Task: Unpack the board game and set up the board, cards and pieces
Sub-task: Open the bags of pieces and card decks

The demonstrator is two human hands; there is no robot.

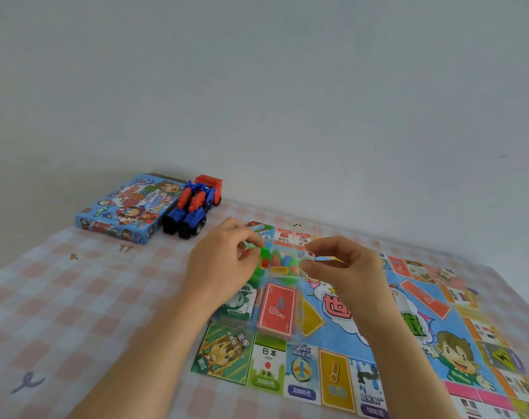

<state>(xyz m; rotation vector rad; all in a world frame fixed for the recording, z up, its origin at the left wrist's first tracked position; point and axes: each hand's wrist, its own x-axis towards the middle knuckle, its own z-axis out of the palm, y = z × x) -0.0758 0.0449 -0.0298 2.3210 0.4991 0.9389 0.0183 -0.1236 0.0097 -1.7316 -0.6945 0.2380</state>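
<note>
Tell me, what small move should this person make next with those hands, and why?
Probably set the white die down on the board. The right hand pinches it beside the clear bag of coloured pieces, which the left hand holds. The pieces are not yet tipped out, so freeing the right hand would likely help empty the bag.

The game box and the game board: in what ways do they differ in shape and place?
The game box is a thick block; the game board is a thin sheet, spread flat. The box lies far left beside the toy truck; the board lies to the right and covers much more tablecloth. Both show a cartoon boy.
</note>
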